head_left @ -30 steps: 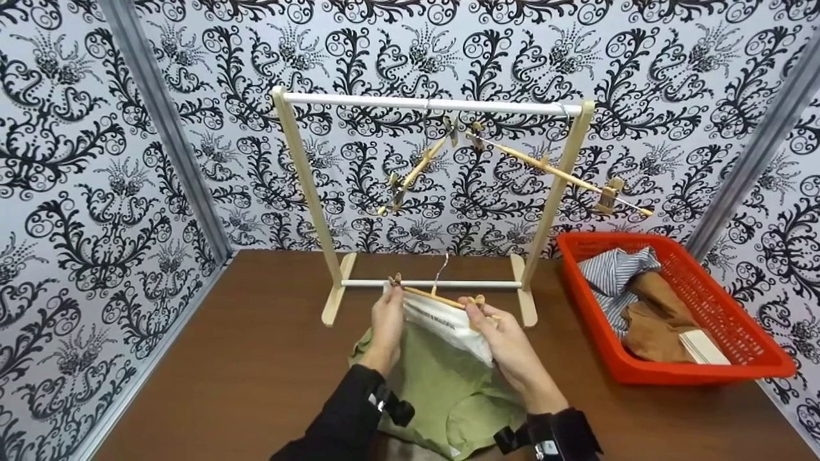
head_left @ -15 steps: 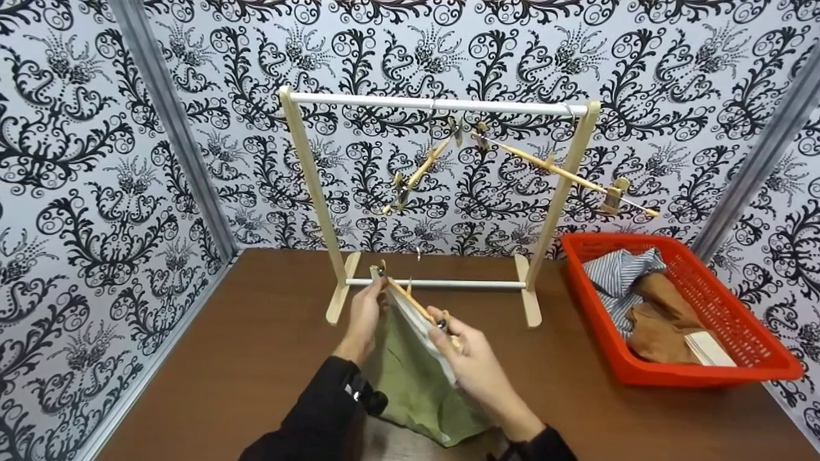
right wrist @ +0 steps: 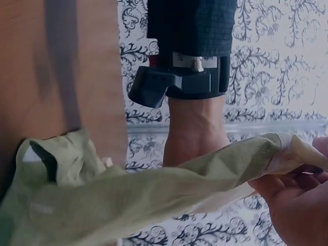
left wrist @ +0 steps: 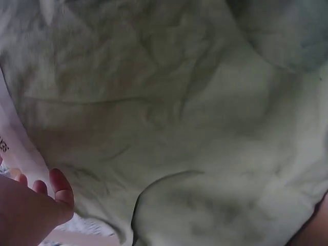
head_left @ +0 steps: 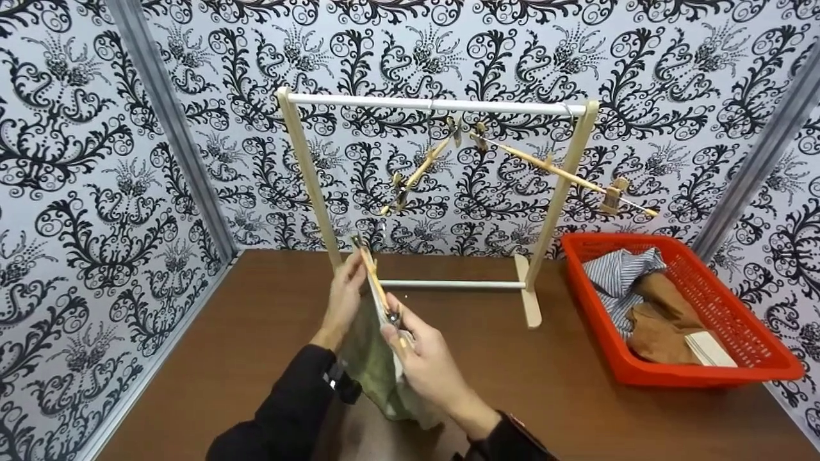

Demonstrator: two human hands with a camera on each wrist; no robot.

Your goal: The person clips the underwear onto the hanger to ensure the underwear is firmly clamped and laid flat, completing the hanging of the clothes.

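A wooden clip hanger (head_left: 373,276) is held slantwise in front of the rack, its far end up and left. From it hangs an olive-green garment (head_left: 370,362) with a white waistband (left wrist: 23,138) carrying dark print. My left hand (head_left: 346,291) holds the garment's top edge near the far metal clip (head_left: 357,241). Closer to me, my right hand (head_left: 430,362) pinches the hanger's other end at the near clip (head_left: 392,315), thumb on top. The garment's lower part hangs down in folds between my forearms. In the right wrist view it stretches sideways from my right hand (right wrist: 300,210).
A small wooden rack (head_left: 307,173) with a white top rail (head_left: 359,100) stands at the back. Two bare clip hangers (head_left: 428,165) hang from it. To the right, a red basket (head_left: 705,373) holds a striped cloth (head_left: 618,272) and brown clothing (head_left: 660,336). Patterned walls enclose the brown table (head_left: 544,397).
Both hands have moved left with the hanger and garment. The hanger has turned from nearly crosswise to pointing away from me, its far end rising toward the rack's left post.
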